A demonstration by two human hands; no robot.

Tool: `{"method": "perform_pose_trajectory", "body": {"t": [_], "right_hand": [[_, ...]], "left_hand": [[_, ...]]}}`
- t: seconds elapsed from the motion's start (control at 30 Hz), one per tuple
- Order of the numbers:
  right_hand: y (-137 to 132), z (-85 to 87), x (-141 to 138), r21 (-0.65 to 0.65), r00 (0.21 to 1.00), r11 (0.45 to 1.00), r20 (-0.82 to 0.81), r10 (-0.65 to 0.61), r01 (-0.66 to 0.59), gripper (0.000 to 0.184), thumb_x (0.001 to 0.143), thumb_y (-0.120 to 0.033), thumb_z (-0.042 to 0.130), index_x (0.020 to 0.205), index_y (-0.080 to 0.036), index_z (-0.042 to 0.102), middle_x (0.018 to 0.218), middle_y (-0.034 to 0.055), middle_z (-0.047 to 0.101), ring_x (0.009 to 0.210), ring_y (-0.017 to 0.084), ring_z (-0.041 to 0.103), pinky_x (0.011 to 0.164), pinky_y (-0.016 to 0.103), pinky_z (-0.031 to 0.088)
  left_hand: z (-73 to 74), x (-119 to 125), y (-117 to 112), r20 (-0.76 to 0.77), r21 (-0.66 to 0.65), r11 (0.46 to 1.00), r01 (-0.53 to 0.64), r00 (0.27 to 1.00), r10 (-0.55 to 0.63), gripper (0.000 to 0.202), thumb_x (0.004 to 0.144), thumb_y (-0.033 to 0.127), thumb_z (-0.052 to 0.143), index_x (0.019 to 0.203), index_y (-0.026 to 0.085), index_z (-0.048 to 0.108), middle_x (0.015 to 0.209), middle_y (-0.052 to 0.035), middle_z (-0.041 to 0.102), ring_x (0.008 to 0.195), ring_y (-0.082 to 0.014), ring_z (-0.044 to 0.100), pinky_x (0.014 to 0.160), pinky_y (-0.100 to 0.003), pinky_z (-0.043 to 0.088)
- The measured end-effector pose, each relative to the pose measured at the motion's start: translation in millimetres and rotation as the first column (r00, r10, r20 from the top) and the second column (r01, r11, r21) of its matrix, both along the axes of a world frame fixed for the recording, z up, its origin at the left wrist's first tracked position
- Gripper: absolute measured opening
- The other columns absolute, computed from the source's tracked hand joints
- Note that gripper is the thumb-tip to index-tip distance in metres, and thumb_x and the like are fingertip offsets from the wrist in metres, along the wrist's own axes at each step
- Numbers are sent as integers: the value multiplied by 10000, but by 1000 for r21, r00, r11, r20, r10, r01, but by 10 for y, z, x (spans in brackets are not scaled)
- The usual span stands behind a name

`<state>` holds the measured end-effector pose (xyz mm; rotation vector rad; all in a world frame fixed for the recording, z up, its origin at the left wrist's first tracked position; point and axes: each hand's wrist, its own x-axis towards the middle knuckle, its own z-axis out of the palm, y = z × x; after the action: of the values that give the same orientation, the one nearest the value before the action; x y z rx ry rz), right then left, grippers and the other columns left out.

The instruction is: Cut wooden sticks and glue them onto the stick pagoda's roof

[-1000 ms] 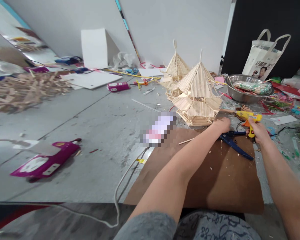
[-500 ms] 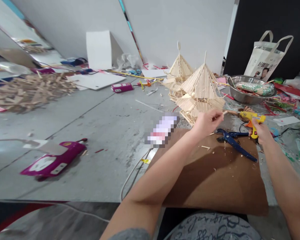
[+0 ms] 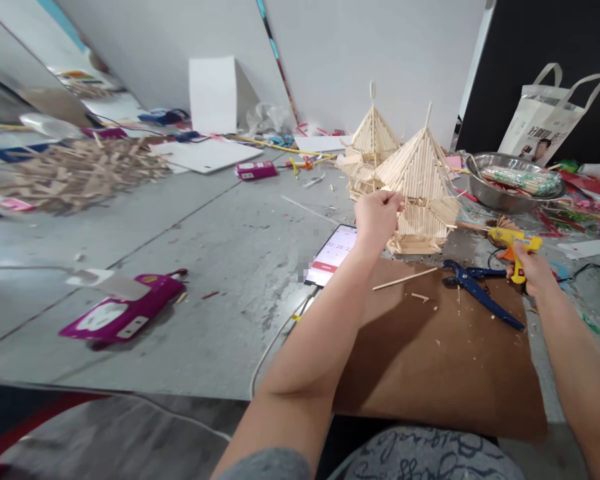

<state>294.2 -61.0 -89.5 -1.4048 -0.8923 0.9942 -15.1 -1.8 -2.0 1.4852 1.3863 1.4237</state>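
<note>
My left hand (image 3: 377, 217) is raised against the left side of a wooden stick pagoda model (image 3: 420, 193), fingers pinched on a thin stick at its lower roof edge. My right hand (image 3: 530, 270) grips the handle of a yellow glue gun (image 3: 510, 240), whose nozzle points left toward the model's base. A second stick pagoda (image 3: 373, 143) stands just behind the first. Blue pliers (image 3: 480, 293) and a loose stick (image 3: 405, 279) lie on the brown board (image 3: 430, 360) in front of me.
A phone (image 3: 333, 253) lies left of the board with a white cable running off the edge. A steel bowl (image 3: 510, 183) and a tote bag (image 3: 550, 127) sit at the right. A purple packet (image 3: 123, 313) and a pile of wooden sticks (image 3: 75, 173) lie left.
My left hand rose from near the pliers, picked up a small stick and carried it left and up to the pagoda's roof edge. The right hand stayed on the glue gun.
</note>
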Motion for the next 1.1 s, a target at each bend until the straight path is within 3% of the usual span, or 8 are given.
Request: {"method": "perform_pose_trajectory", "body": {"t": [0.17,0.4,0.8,1.1], "right_hand": [[-2,9,-3,-13,1000,1000,24,4,-4,483,610,-531,667,906,-167,550,686,48,670,343,78,476,305,213,426],[-19,22,-25,-25,998,1000,55,-4,6,386,653,-512,634,867,-201,554,652,29,661,343,80,472,314,211,426],[-7,4,-6,-32,998,999,58,10,-8,341,686,-500,613,850,-209,546,506,-14,580,334,97,472,311,221,420],[-6,-11,6,-29,998,1000,66,0,2,415,639,-545,635,836,-190,547,692,36,667,343,75,476,313,216,430]], "left_hand": [[20,-7,46,-34,-43,999,23,999,-24,212,757,228,508,584,126,577,502,2,564,273,-21,366,299,-174,267],[106,46,7,134,-132,985,109,987,-92,196,808,169,453,651,108,554,543,5,576,246,-8,333,275,-175,211],[121,16,40,243,-188,963,192,959,-143,207,830,199,455,676,104,554,502,14,578,247,-5,329,276,-156,208],[151,-56,89,337,-276,919,282,924,-183,182,825,221,505,693,112,565,492,17,581,261,-3,326,276,-158,213]]}}
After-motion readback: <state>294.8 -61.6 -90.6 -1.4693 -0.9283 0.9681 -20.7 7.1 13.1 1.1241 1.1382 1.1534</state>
